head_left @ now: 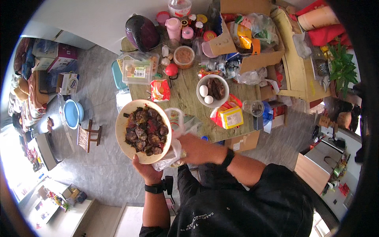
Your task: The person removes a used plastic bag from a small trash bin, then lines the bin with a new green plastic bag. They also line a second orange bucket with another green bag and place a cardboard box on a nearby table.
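My left hand (149, 170) grips the lower edge of a cream bowl (121, 132), its thumb up on the rim. The bowl is tilted toward me and filled with dark, glossy chunks of cooked food (146, 133). Against the bowl's right side hangs a thin clear plastic bag (170, 156). My right hand (195, 149) reaches across to this bag, its fingers closed around the plastic and partly hidden by it. Right of the bowl, on the wooden table (183, 90), stands a white bowl (199, 102) with two eggs and dark brown pieces in it.
Close by lie a red snack packet (160, 90), a yellow-and-red packet (231, 117) and a clear food box (137, 71). A jar (184, 57), a pink bottle (173, 27) and a dark rounded appliance (142, 32) stand farther back. An overfilled cardboard box (258, 61) takes up the right.
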Available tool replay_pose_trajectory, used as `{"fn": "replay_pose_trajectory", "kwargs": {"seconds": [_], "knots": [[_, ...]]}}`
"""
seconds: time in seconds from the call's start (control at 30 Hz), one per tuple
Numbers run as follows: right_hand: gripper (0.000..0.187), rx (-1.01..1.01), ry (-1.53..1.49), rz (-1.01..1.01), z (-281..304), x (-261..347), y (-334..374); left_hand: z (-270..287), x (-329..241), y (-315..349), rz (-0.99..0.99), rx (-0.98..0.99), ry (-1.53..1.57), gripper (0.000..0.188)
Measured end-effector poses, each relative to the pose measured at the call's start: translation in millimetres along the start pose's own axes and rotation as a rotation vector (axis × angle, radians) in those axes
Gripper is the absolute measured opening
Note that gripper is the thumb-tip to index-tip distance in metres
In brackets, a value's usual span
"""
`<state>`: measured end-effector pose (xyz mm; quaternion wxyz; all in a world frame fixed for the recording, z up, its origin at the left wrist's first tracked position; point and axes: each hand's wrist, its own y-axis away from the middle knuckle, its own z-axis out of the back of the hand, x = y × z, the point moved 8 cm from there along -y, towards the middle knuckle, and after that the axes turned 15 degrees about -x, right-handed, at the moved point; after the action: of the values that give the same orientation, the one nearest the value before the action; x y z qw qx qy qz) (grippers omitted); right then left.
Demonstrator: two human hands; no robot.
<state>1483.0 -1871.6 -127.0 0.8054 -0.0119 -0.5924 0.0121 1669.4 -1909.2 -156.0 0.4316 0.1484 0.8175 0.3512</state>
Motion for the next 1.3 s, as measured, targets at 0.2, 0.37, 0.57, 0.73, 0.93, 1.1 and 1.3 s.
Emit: {"fn": "replay_pose_trajectory", "kwargs": {"seconds": [0.2, 0.37, 0.57, 0.73, 0.93, 1.1, 1.3], "knots": [[0.044, -0.666, 0.297, -0.637, 170, -231, 25, 15, -8, -8, 0.055, -0.034, -0.063, 0.080], [0.064, -0.577, 0.687, -0.898, 207, -325, 34, 45, -11, -8, 0.023, -0.127, -0.113, 0.076], [0.077, -0.473, 0.518, -1.006, 174, -348, 29, 70, -10, -10, 0.029, -0.122, -0.109, 0.076], [0.080, -0.414, 0.382, -0.912, 137, -344, 17, 78, -13, -12, -0.040, -0.151, -0.170, 0.079], [0.056, -0.262, 0.216, -0.898, 111, -324, 1, 83, -4, -26, 0.031, -0.153, -0.195, 0.080], [0.032, -0.738, 0.575, -0.578, 183, -288, -8, 68, 23, -46, 0.192, 0.006, -0.059, 0.074], [0.030, -0.717, 0.696, -0.415, 204, -280, -18, 74, 56, -78, 0.275, -0.171, -0.212, 0.071]]}}
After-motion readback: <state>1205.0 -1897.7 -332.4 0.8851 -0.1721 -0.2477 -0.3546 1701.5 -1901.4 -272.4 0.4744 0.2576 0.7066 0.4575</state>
